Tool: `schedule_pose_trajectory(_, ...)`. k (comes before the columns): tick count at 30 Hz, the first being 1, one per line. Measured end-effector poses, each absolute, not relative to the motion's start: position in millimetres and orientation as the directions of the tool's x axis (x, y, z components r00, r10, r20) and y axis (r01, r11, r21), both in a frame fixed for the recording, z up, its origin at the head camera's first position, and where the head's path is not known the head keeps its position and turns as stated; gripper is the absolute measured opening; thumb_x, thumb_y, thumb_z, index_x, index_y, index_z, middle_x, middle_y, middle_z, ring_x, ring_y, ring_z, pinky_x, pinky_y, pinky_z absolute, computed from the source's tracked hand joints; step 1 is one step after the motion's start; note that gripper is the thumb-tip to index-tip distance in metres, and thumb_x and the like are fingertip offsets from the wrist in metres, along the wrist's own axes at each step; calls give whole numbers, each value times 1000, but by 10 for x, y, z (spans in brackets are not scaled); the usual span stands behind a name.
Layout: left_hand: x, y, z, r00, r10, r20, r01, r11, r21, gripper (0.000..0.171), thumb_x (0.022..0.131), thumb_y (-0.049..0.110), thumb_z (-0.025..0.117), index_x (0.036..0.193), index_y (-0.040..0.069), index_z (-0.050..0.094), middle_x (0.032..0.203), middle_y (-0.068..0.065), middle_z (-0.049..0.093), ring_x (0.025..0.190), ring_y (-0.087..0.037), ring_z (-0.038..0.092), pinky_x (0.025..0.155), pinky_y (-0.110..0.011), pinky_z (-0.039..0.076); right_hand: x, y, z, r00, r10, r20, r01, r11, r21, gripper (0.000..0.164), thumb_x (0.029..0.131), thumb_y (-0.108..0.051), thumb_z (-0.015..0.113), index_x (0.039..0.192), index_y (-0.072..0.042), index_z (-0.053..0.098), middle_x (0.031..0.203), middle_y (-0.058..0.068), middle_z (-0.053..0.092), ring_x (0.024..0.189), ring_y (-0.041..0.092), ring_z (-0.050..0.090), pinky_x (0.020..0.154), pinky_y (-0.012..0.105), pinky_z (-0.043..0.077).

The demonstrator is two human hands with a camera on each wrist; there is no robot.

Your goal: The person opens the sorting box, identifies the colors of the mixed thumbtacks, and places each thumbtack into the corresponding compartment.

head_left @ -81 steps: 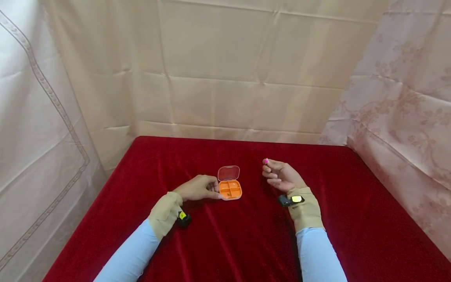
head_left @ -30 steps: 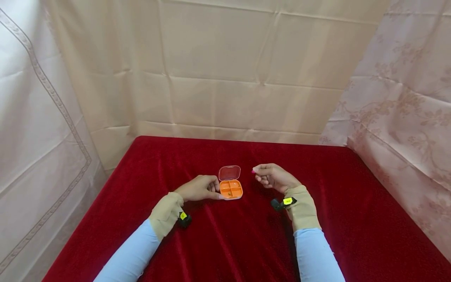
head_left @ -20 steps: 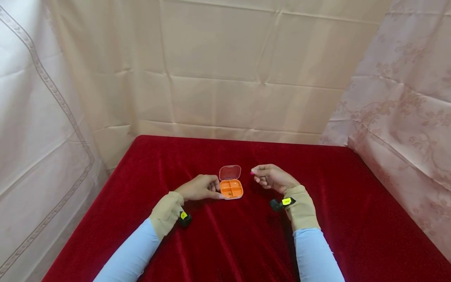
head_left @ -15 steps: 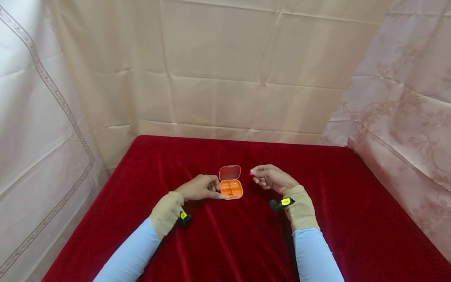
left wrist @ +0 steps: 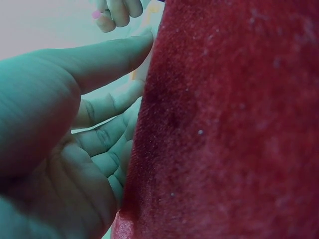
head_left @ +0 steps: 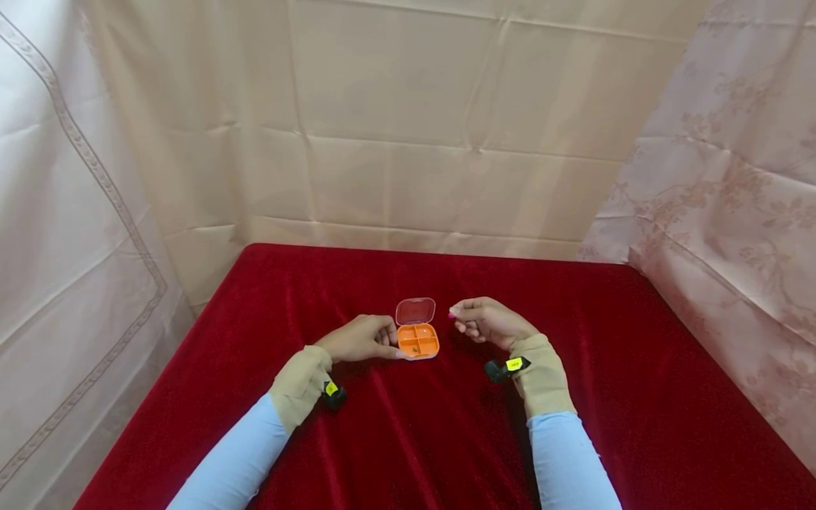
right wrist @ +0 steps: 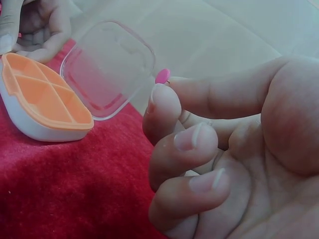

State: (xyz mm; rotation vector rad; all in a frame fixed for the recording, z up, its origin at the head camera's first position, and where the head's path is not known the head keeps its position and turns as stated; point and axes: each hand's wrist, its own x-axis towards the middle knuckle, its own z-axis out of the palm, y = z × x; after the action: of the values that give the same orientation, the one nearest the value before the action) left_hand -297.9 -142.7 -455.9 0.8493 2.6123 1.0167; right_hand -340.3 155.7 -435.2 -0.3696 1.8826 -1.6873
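Observation:
On the red cloth stands an orange and white pill box [right wrist: 47, 124] with crossed dividers, its clear lid [right wrist: 107, 64] raised at the back. A tiny golden bit [head_left: 415, 348] lies in its front left compartment, too small to identify. My left hand [head_left: 358, 338] holds the box at its left side, thumb at the front corner and fingers behind. Right of the box, above the cloth, my right hand [head_left: 496, 324] pinches a small pink stud [right wrist: 162, 76] with a round flat head and a thin metal post, between thumb and index finger. The other right fingers are curled.
Red velvet cloth [head_left: 319, 283] covers the table. A beige curtain [head_left: 395, 142] hangs behind it, a white one [head_left: 57, 234] at the left and a flowered one [head_left: 733, 184] at the right. Each wrist carries a small black camera [head_left: 333, 397] on a beige band.
My right hand has moved left with the pink stud, closer to the pill box, and turned so that the stud's face shows less. My left hand and the box have hardly moved.

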Motion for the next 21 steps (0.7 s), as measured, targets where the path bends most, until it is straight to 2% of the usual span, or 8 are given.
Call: schedule_pose_trajectory(21, -2983, -1418, -4574, -804, 594, 22, 453, 588, 671, 24, 86, 32, 75, 91, 14, 61, 82, 4, 61, 79, -12, 57, 70, -25, 47, -3376, 1506, -4344, -792, -557, -250, 171, 189, -967, 36, 99, -20, 57, 113, 12, 50, 72, 2, 52, 55, 10, 40, 49, 25, 29)
